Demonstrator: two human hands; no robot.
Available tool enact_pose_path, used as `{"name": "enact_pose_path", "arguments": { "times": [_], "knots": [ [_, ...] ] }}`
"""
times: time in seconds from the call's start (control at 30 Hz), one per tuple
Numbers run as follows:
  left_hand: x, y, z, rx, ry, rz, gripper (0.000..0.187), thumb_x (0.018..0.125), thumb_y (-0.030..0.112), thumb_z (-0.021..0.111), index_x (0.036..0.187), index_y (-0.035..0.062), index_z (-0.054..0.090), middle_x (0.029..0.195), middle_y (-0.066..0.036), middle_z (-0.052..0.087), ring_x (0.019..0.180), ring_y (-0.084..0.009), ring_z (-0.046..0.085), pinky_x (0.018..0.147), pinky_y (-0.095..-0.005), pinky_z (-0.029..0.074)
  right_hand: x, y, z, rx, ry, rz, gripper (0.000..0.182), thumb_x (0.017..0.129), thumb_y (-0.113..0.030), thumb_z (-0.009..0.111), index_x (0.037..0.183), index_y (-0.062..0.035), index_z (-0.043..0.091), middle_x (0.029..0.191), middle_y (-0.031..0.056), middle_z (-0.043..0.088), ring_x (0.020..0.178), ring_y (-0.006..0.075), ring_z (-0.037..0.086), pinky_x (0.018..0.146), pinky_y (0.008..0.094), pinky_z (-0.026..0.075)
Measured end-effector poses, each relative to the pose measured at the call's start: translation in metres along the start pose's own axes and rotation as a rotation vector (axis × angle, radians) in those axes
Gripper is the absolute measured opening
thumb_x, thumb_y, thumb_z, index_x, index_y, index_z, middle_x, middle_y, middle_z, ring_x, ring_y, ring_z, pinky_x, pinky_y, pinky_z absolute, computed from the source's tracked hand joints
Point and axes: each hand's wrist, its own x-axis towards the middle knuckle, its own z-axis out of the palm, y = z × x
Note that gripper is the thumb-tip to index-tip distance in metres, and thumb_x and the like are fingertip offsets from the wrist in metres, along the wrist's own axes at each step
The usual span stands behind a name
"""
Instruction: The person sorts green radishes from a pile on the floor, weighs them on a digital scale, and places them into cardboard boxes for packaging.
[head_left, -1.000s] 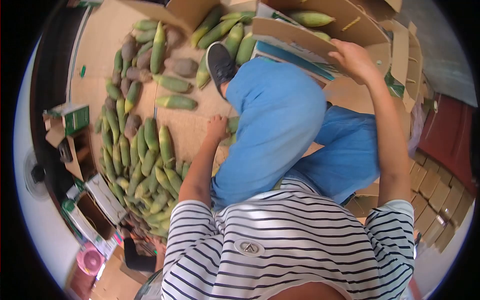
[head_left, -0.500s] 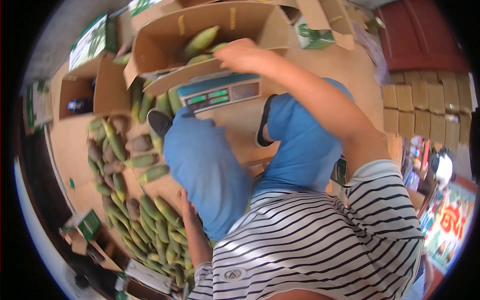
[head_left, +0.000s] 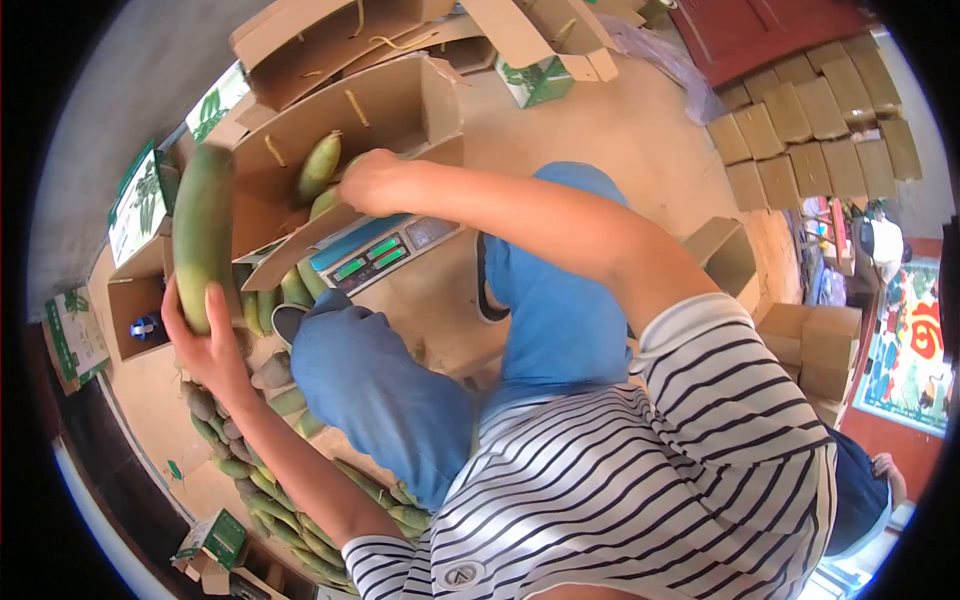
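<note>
My left hand (head_left: 212,355) is raised at the left, closed round the paler lower end of a long green radish (head_left: 203,225), which stands nearly upright. My right hand (head_left: 370,184) is curled at the front edge of an open cardboard box (head_left: 405,105). Its fingertips are hidden inside, so what they grip cannot be seen. Right by those fingers, a radish (head_left: 320,168) leans in the box. The box is on a digital scale (head_left: 385,254) with green lit displays.
Many radishes (head_left: 290,520) lie on the floor (head_left: 520,130) to my left, partly behind my left arm. Further cartons (head_left: 140,200) stand at the left, and another open box (head_left: 300,55) is behind. Stacked brown packages (head_left: 800,130) line the right. Part of another person (head_left: 860,490) shows at lower right.
My left hand has come up from beside my knee and now holds a radish. The right hand stays at the box edge. The whole view has turned and shifted.
</note>
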Motion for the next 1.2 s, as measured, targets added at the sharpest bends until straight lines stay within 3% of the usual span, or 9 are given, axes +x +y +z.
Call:
{"name": "enact_pose_path", "arguments": {
  "times": [0.1, 0.17, 0.23, 0.43, 0.57, 0.93, 1.03, 1.2],
  "knots": [
    [0.001, -0.033, 0.018, -0.121, 0.026, -0.061, 0.033, 0.09, 0.017, 0.058, 0.117, -0.0002, 0.052, 0.1, -0.009, 0.059, 0.084, -0.0114, 0.055, 0.072, -0.0236, 0.046, 0.002, 0.001, 0.004, 0.001, 0.021, -0.005, 0.023, 0.077, -0.013, 0.054, 0.094, -0.0094, 0.068, 0.095, 0.013, 0.066, 0.091, 0.0294, 0.063, 0.072, 0.042, 0.05],
    [-0.03, -0.057, 0.017, -0.037, 0.128, -0.064, 0.027, 0.089, 0.014, 0.059, 0.11, -0.0019, 0.055, 0.091, -0.008, 0.061, 0.078, -0.0123, 0.055, 0.07, -0.0264, 0.046, -0.003, -0.001, -0.002, 0.006, 0.006, 0.003, 0.023, 0.077, -0.013, 0.053, 0.095, -0.0099, 0.068, 0.095, 0.0116, 0.067, 0.091, 0.0282, 0.063, 0.071, 0.0418, 0.051],
    [-0.088, -0.108, 0.014, 0.159, 0.027, -0.152, 0.028, 0.087, 0.014, 0.06, 0.109, -0.003, 0.055, 0.094, -0.008, 0.061, 0.081, -0.0147, 0.057, 0.072, -0.0262, 0.047, -0.003, -0.001, -0.005, 0.025, -0.008, 0.032, 0.023, 0.078, -0.012, 0.053, 0.095, -0.0103, 0.068, 0.096, 0.0098, 0.067, 0.092, 0.0269, 0.064, 0.071, 0.0413, 0.051],
    [-0.275, -0.218, 0.019, 0.498, -0.694, -0.568, 0.029, 0.087, 0.014, 0.061, 0.109, -0.0032, 0.055, 0.095, -0.008, 0.061, 0.083, -0.0151, 0.057, 0.074, -0.0262, 0.047, 0.0, -0.014, -0.003, -0.037, -0.113, 0.044, 0.024, 0.079, -0.014, 0.054, 0.099, -0.0122, 0.067, 0.101, 0.0085, 0.066, 0.096, 0.0263, 0.062, 0.073, 0.041, 0.051],
    [-0.35, -0.23, 0.016, 0.565, -0.944, -0.708, 0.029, 0.087, 0.014, 0.061, 0.109, -0.0033, 0.054, 0.096, -0.008, 0.061, 0.084, -0.0153, 0.057, 0.074, -0.0262, 0.046, -0.004, -0.007, -0.006, -0.024, -0.087, 0.022, 0.022, 0.079, -0.016, 0.057, 0.099, -0.0117, 0.066, 0.099, 0.0097, 0.065, 0.096, 0.0272, 0.061, 0.073, 0.0421, 0.05],
    [-0.382, -0.23, 0.054, 0.537, -1.03, -0.83, 0.031, 0.086, 0.014, 0.062, 0.11, -0.0037, 0.054, 0.099, -0.009, 0.061, 0.086, -0.0161, 0.057, 0.077, -0.0262, 0.046, -0.014, 0.003, -0.007, -0.012, 0.004, -0.203, 0.021, 0.08, -0.022, 0.061, 0.093, -0.006, 0.059, 0.083, 0.0149, 0.063, 0.083, 0.0353, 0.06, 0.071, 0.0458, 0.047],
    [-0.386, -0.23, 0.059, 0.511, -1.034, -0.877, 0.032, 0.086, 0.014, 0.063, 0.11, -0.0038, 0.054, 0.099, -0.009, 0.06, 0.087, -0.0163, 0.057, 0.077, -0.0262, 0.046, -0.017, -0.004, -0.016, -0.041, -0.106, -0.158, 0.023, 0.083, -0.022, 0.058, 0.101, -0.0092, 0.061, 0.093, 0.0133, 0.064, 0.093, 0.0316, 0.06, 0.078, 0.0424, 0.047],
    [-0.398, -0.233, 0.051, 0.426, -1.027, -0.956, 0.032, 0.086, 0.014, 0.063, 0.111, -0.004, 0.054, 0.1, -0.009, 0.06, 0.088, -0.0166, 0.057, 0.078, -0.0262, 0.046, -0.013, -0.005, -0.019, -0.043, -0.082, -0.1, 0.022, 0.084, -0.022, 0.058, 0.1, -0.0083, 0.061, 0.092, 0.0142, 0.063, 0.092, 0.0318, 0.06, 0.077, 0.0417, 0.048]
  ]
}}
